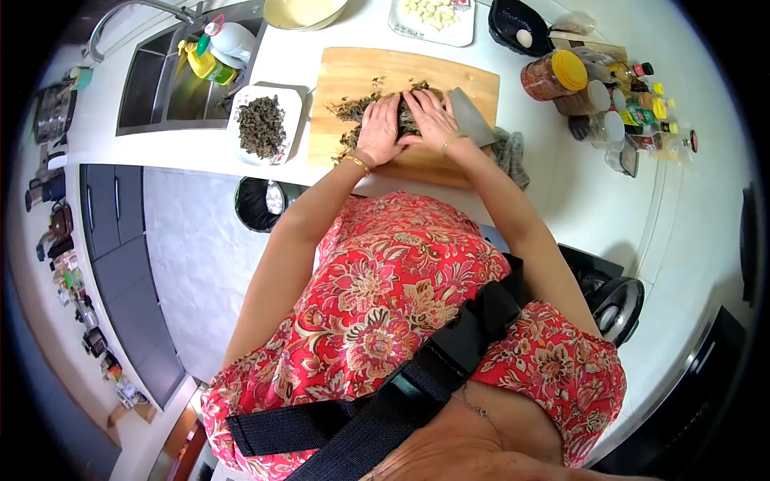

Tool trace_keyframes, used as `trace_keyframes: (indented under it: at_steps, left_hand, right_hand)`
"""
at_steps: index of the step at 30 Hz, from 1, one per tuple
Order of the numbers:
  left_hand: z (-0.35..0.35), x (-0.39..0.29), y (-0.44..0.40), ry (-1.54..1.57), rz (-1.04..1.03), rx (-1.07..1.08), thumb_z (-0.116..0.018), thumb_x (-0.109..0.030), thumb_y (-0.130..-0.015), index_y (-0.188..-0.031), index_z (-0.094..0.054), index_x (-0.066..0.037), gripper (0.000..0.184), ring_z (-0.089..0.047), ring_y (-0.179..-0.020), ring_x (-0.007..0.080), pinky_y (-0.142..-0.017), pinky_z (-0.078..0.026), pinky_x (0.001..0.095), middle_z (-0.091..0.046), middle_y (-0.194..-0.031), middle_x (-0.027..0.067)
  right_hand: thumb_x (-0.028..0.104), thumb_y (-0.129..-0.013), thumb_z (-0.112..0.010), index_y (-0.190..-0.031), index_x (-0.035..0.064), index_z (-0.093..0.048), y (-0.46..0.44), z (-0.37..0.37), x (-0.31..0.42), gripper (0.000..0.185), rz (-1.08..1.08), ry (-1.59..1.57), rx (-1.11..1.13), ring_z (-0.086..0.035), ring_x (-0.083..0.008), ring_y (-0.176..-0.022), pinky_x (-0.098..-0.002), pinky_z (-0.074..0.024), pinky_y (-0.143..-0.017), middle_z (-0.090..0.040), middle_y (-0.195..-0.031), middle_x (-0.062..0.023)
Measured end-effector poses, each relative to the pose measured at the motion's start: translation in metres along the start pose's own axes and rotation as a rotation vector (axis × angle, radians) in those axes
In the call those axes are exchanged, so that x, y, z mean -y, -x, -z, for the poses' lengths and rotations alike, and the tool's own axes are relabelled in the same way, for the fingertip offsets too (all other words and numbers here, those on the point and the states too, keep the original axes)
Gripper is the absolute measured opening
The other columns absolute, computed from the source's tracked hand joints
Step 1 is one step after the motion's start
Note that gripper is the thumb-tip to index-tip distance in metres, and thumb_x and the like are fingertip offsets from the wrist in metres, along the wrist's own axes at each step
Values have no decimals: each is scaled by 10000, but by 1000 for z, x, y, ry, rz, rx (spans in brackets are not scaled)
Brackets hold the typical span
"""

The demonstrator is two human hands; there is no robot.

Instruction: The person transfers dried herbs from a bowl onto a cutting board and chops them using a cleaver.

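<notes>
On the wooden cutting board [481, 84] lies a loose pile of dark chopped greens [350, 110]. My left hand [381, 128] presses flat on the pile, fingers stretched out. Beside it, my right hand [431, 120] also lies over the greens with its fingers spread, the thumbs close together. Part of the pile is hidden under both palms. A cleaver [471, 116] rests on the board's right side, its blade beside my right hand and its handle not clearly visible. Left of the board, a white dish [239, 128] holds more dark chopped greens.
A plate of pale pieces [433, 18] and a yellowish bowl [305, 12] stand behind the board. Jars [553, 74] and bottles line the right side. A grey cloth [511, 156] lies by the board's right edge. The sink [148, 88] is at left.
</notes>
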State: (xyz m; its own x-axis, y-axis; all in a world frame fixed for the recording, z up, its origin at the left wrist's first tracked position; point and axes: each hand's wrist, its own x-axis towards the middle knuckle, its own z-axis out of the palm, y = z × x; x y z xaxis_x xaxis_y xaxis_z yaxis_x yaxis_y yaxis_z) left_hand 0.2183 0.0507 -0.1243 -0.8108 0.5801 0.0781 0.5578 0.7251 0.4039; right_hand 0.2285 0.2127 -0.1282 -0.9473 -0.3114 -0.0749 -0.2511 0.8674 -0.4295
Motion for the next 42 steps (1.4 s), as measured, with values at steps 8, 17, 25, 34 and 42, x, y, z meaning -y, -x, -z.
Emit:
trace_keyframes:
  at_steps: [8, 17, 25, 34, 42]
  left_hand:
    - [9, 7, -2, -174, -65, 126, -605, -127, -717, -1328, -228, -5, 728, -337, -1199, 301, -1012, -242, 407, -378, -1251, 169]
    - [13, 15, -16, -191, -81, 169, -568, -135, -765, -1291, -306, -38, 596, -380, -1167, 301, -984, -283, 407, -415, -1239, 143]
    - [51, 11, -3, -318, 26, 300, -731, -569, -523, -1377, -127, -43, 1170, -125, -1320, 351, -1051, -85, 500, -229, -1389, 161]
    - [49, 29, -16, -219, 39, 346, -630, -81, -711, -1343, -219, -49, 755, -473, -996, 334, -881, -408, 358, -426, -1174, 172]
    - [20, 47, -4, -305, -72, 192, -497, -36, -738, -1226, -412, -2, 497, -474, -996, 310, -872, -407, 378, -455, -1169, 137]
  right_hand:
    - [438, -630, -717, -1315, 123, -324, 0, -18, -4, 851, 12, 90, -94, -369, -282, -1139, -525, -230, -984, -422, -1175, -112]
    - [389, -658, -711, -1286, 121, -360, -12, -11, -12, 768, 95, 188, -209, -356, -267, -1174, -540, -216, -999, -403, -1234, -105]
    - [306, -696, -686, -1204, 78, -434, -14, -16, -13, 611, 76, 182, -106, -394, -275, -1112, -480, -285, -951, -443, -1121, -140]
    - [88, -794, -436, -1076, 41, -511, -21, -20, -30, 295, 198, 343, -154, -485, -251, -919, -393, -380, -779, -517, -956, -142]
    - [101, -780, -471, -1005, 45, -525, -21, -17, -28, 238, 159, 387, -51, -493, -257, -909, -396, -387, -775, -525, -948, -142]
